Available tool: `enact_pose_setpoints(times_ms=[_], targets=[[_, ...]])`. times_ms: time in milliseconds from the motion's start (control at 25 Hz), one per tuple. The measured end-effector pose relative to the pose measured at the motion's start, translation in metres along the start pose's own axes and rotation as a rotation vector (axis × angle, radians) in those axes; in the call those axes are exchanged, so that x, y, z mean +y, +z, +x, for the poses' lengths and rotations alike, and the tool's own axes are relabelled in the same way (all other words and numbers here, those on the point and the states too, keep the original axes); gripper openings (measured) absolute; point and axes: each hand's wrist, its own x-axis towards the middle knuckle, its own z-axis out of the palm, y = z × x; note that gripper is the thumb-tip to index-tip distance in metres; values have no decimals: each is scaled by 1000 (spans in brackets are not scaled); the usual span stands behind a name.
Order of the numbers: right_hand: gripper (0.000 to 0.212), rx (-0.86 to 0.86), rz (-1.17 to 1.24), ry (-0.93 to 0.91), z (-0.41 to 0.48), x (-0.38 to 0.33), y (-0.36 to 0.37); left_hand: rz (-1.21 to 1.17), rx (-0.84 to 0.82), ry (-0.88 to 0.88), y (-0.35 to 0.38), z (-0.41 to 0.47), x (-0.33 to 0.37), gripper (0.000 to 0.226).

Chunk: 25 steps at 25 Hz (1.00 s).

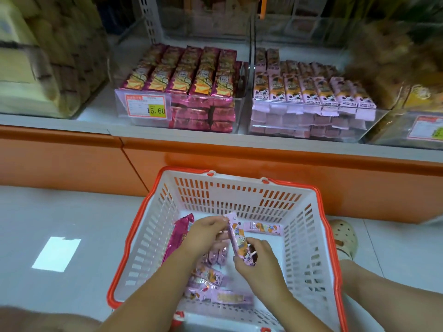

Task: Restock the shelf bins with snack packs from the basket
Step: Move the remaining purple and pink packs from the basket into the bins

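Observation:
A white basket with an orange rim (318, 238) stands on the floor below the shelf. Both my hands are inside it. My left hand (203, 233) pinches the top of a light pink snack pack (237, 238), and my right hand (256, 262) grips its lower end. Several more light pink packs (211, 281) lie on the basket floor, and one dark magenta pack (178, 236) leans on the left wall. On the shelf, a clear bin of magenta packs (184, 92) stands left of a clear bin of light pink packs (311, 104).
An orange shelf base (263, 161) runs behind the basket. More clear bins of brown snacks stand at far left (48, 68) and far right (407, 97). A foot in a beige clog (344, 236) is just right of the basket on the grey floor.

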Motion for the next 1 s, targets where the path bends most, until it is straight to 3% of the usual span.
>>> enact_pose_setpoints(times_ms=[480,680,840,1000], targets=[[45,76,172,-70,-40,-22,-21,-134,-94,100,14,-40,13,24],[26,116,152,-107,-33,-44,-43,-44,-122,190,21,-50,47,22],[17,297,27,-299,-9,-107,-113,121,-114,495,32,-69,142,16],[7,503,98,-428,32,-184,-191,466,200,1024,35,-74,233,17]])
